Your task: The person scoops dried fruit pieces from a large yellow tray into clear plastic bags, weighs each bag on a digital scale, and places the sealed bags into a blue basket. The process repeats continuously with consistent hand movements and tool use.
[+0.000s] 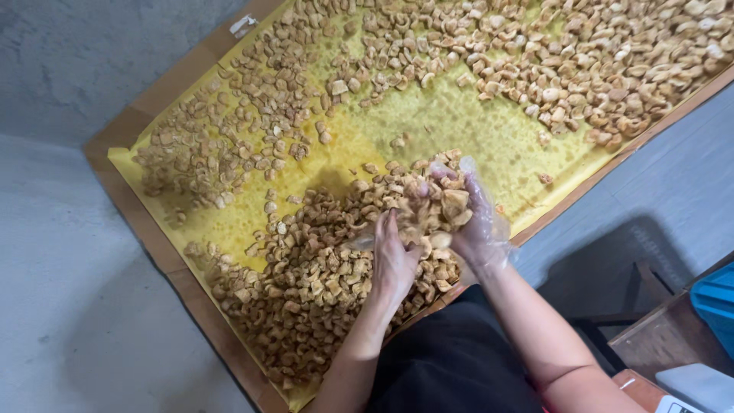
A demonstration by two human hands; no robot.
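Two hands, one big heap of fried bits

Two hands are cupped together around a mound of crispy tan pieces (436, 218), lifting it just above the main heap. The left hand (394, 264) looks bare, fingers together and curled up against the near side of the mound. The right hand (474, 222) wears a thin clear plastic glove and wraps the far side, fingertips over the top. So both are pressed in toward each other, scooping rather than pinching.

The pieces lie all over a yellow oil-stained paper sheet (451, 122), which sits on a flat brown cardboard tray (149, 229) on the grey floor. A thick pile is at the near corner under the hands, thinner scatter runs along the left edge, and another dense band fills the top right. The middle of the sheet is mostly bare.

My take on doing this well: keep the palms low and close over the heap so whatever spills falls back onto the paper, not past the cardboard edge by the person's black clothing (451, 359). Don't squeeze, these look brittle. Smaller scoops are probably better than one big crumbly one.

A wooden stool (665, 336) and something blue (715, 302) sit off to the right.
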